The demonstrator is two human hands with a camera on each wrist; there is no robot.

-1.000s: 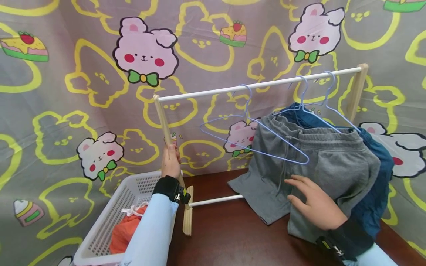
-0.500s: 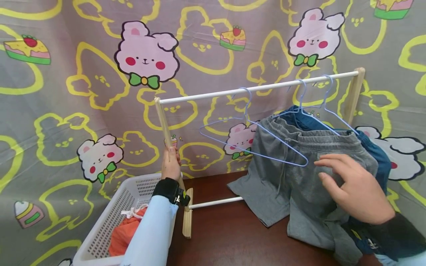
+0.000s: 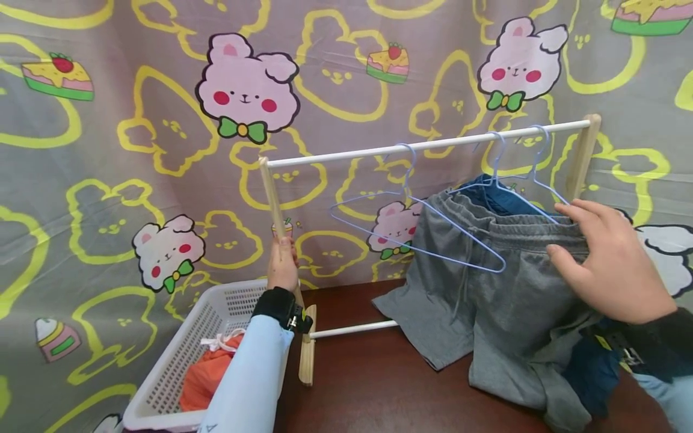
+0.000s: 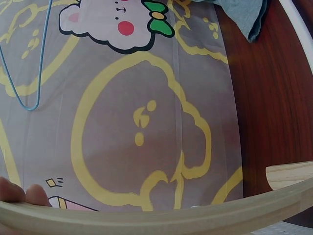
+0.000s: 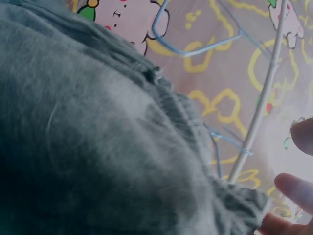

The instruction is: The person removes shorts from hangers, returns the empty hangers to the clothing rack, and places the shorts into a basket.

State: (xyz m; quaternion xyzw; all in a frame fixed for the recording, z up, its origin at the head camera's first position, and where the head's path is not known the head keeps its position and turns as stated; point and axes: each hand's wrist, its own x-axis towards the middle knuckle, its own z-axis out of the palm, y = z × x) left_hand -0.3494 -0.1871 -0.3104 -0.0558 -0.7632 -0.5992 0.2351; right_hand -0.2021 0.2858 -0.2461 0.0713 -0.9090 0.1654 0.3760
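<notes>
My left hand point(image 3: 283, 264) grips the left wooden post point(image 3: 273, 198) of a small clothes rack. In the left wrist view its fingertips show behind the post. My right hand point(image 3: 619, 264) is at the right end of the waistband of grey drawstring shorts point(image 3: 514, 288), thumb and fingers apart. The shorts hang on a blue wire hanger point(image 3: 495, 174), hooked over the white rail point(image 3: 346, 154). Dark blue clothing point(image 3: 506, 201) hangs behind them on another hanger point(image 3: 536, 162), partly hidden. A third hanger point(image 3: 406, 180), holding nothing, hangs left of the shorts.
A white perforated basket point(image 3: 157, 361) with an orange garment point(image 3: 208, 376) stands left of the rack, partly behind my left sleeve. The rack stands on a dark red-brown table point(image 3: 379, 385). A patterned curtain point(image 3: 173, 36) hangs close behind.
My right hand has moved right and then up, from the front of the grey shorts to their waistband's right end. My left hand stays on the post.
</notes>
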